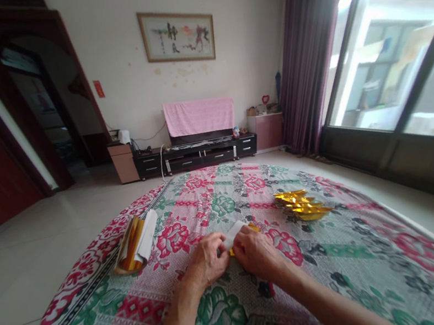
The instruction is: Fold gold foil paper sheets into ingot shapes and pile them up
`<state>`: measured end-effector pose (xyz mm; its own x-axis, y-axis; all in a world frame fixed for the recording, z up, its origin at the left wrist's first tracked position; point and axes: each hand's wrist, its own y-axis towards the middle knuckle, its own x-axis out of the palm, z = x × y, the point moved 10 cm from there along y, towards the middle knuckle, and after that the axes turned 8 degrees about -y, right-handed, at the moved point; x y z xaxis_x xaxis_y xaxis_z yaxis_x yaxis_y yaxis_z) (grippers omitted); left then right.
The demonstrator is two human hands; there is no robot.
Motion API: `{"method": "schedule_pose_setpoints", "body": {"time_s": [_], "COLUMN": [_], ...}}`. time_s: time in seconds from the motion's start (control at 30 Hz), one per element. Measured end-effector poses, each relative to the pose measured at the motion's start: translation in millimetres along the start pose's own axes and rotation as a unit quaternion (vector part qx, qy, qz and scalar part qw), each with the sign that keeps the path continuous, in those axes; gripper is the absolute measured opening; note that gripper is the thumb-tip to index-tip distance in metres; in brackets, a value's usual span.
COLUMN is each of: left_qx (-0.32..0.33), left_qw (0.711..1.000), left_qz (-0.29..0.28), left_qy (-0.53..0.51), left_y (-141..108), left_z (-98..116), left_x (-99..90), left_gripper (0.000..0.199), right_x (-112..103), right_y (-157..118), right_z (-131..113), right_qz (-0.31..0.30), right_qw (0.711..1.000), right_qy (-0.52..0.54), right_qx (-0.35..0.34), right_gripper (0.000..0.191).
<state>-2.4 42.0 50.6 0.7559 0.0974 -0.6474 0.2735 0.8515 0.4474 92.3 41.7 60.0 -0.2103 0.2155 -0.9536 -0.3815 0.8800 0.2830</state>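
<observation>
Between my two hands, low over the flowered cloth, is a sheet of gold foil paper (234, 231) with its white side up and bits of gold showing at its edges. My left hand (210, 256) is closed, its fingers pinching the sheet's left end. My right hand (255, 250) has curled fingers pressed on the right part of the sheet and hides much of it. To the right lie several folded gold paper ingots (304, 206) in an overlapping row. A bundle of gold and white paper sheets (137, 244), curled over, lies on the left.
A flowered cloth (224, 323) covers the round surface before me. Beyond it stand a low black TV cabinet (199, 157) and a television under a pink cloth (200, 115). A purple curtain (301, 46) and large window are on the right, doorways on the left.
</observation>
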Motion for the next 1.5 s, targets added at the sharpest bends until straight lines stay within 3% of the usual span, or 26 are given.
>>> {"method": "schedule_pose_setpoints", "body": {"time_s": [0.8, 1.5], "left_qx": [0.0, -0.01], "left_qw": [1.0, 0.999], "left_qz": [-0.007, -0.021], "left_qy": [-0.008, -0.03], "left_y": [-1.4, -2.1], "left_z": [6.8, -0.3], "left_x": [-1.5, -2.5], "left_gripper": [0.013, 0.023], "right_x": [0.0, 1.6], "right_y": [3.0, 1.5], "right_z": [3.3, 1.1], "right_qz": [0.001, -0.004], "right_qw": [1.0, 1.0], "right_qy": [0.015, 0.007], "right_qx": [0.019, 0.005], "right_gripper": [0.014, 0.016]}}
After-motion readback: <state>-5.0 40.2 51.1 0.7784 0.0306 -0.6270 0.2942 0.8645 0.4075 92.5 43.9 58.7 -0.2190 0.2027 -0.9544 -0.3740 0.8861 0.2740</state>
